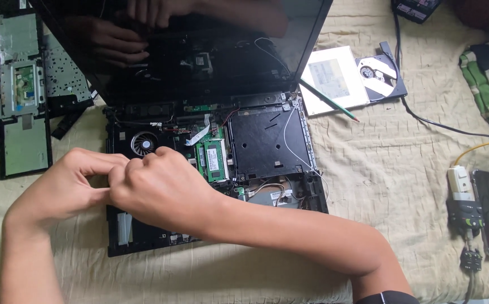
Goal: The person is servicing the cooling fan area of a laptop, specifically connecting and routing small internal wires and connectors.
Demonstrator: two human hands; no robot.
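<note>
Clearly, both hands meet over the opened black plastic laptop base (216,169): left hand (67,183) pinched, right hand (163,188) clenched, the grasped part hidden; small, steady pulls seem wise just beside the round grey fan (143,143).
</note>
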